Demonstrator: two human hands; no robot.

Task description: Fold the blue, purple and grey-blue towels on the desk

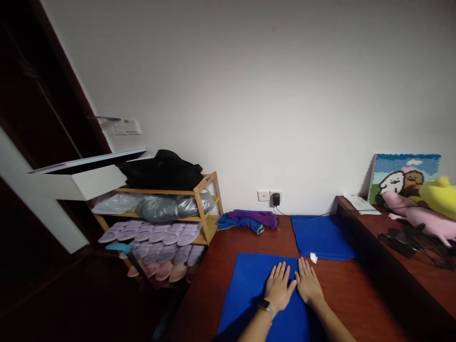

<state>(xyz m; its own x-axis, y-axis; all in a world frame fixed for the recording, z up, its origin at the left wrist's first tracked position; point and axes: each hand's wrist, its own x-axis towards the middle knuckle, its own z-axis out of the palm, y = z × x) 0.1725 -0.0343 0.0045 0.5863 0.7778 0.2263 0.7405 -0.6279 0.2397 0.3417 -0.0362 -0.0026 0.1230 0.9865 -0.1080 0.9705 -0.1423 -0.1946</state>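
A blue cloth [245, 285] lies spread on the reddish-brown table [281, 242]. My left hand [280, 287] rests flat on the cloth, fingers stretched out, with a watch on the wrist. Beside it my right hand [308, 283] is also flat, at the cloth's right edge, its fingers pointing away from me. Neither hand grips anything. Farther back on the right lies a second blue cloth [322, 237], with a white tag [313, 258] at its near edge.
Crumpled blue cloth [245, 223] and purple cloth [256, 217] lie near the wall. At left stands a wooden rack [205, 213] of slippers [174, 232], topped by a black bag [162, 173]. A raised ledge [377, 225] on the right bears a pink plush toy [416, 216] and cables.
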